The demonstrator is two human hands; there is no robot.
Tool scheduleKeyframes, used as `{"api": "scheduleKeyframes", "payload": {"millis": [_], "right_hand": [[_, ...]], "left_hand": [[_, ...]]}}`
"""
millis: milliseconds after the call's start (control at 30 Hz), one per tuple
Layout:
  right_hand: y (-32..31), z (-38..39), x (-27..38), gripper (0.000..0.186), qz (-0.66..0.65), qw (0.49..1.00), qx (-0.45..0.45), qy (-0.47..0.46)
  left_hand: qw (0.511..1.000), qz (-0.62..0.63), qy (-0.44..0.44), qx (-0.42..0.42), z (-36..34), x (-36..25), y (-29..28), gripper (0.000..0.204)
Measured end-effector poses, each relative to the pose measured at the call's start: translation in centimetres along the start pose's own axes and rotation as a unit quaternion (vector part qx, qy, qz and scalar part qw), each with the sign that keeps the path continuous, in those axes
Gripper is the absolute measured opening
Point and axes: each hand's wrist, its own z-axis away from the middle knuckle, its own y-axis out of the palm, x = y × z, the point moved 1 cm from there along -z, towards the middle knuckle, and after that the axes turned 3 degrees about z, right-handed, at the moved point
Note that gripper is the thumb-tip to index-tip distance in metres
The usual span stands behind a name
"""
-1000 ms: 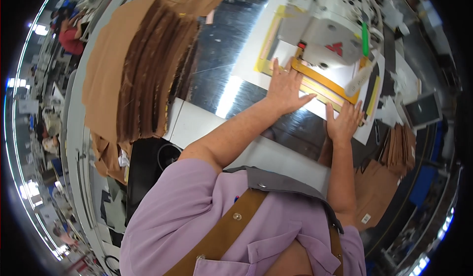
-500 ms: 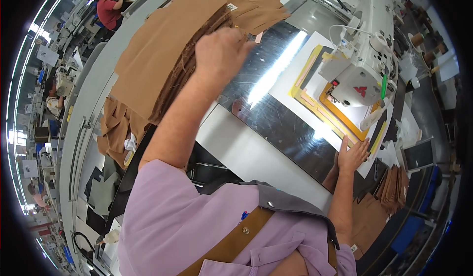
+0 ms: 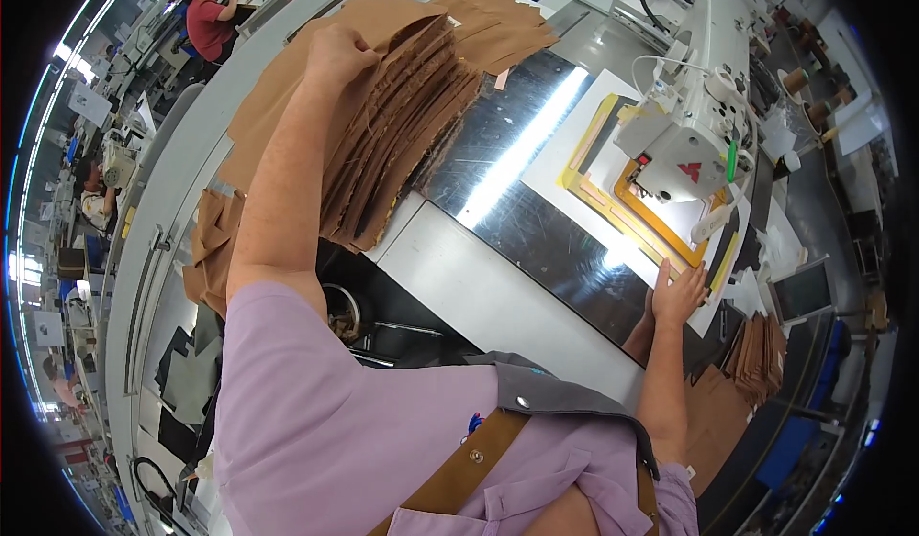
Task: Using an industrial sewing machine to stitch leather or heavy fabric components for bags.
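Note:
My left hand (image 3: 337, 57) is closed over a thick stack of brown fabric pieces (image 3: 392, 120) at the upper left. Its fingers pinch the edge of an upper fabric piece, and the stack's frayed edges fan out below. My right hand (image 3: 678, 294) lies flat with fingers spread on the near corner of a white sewing template (image 3: 550, 180) with yellow strips. An orange frame (image 3: 661, 215) sits on that template, under the head of a white sewing machine (image 3: 684, 144). My right fingertips are beside the frame's near end.
More brown fabric (image 3: 498, 24) lies behind the stack, and crumpled brown pieces (image 3: 212, 239) hang at its left. Shiny dark metal (image 3: 536, 239) covers the table between my hands. Folded brown pieces (image 3: 756, 356) stand at the right. A co-worker in red (image 3: 209, 21) sits far left.
My left hand has moved left and slightly up across the stack, drawing fabric edges back so more layers show. My right hand has stayed on the template.

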Motion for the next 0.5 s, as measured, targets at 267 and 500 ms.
{"api": "scheduleKeyframes", "payload": {"millis": [267, 500], "right_hand": [[-0.7, 1.0, -0.7, 0.064, -0.020, 0.997, -0.072, -0.005], [-5.4, 6.6, 2.3, 0.026, -0.429, 0.903, -0.017, 0.000]], "left_hand": [[0.793, 0.586, -0.164, -0.035, 1.7, -0.4, 1.5, 0.019], [0.703, 0.613, 0.176, 0.316, 17.5, -19.2, 5.5, 0.011]]}}
